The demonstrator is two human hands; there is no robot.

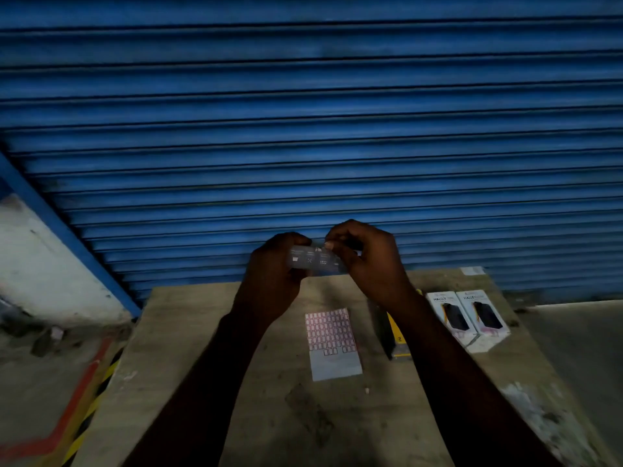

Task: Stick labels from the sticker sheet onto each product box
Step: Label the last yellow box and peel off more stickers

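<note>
On near-centre of wooden table (pixel 236 399): sticker sheet (pixel 332 342) lying flat, lower rows blank. Right of it: two product boxes (pixel 485 315) side by side, touching. Above far table edge: left hand (pixel 273 264) grips held box (pixel 317 259) by left end; right hand (pixel 367 257) pinches its top edge. Beyond: blue shutter (pixel 303 112).

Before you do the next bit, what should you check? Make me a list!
1. Box held firmly by both hands: ok. The left hand grips one end and the right hand pinches the other.
2. Label on the box, straight and flat: cannot tell, too dark and blurry.
3. Sheet flat on the table with labels left: ok.
4. White boxes at the right labelled: cannot tell.
5. Bare table spot to set the box down: ok.
</note>
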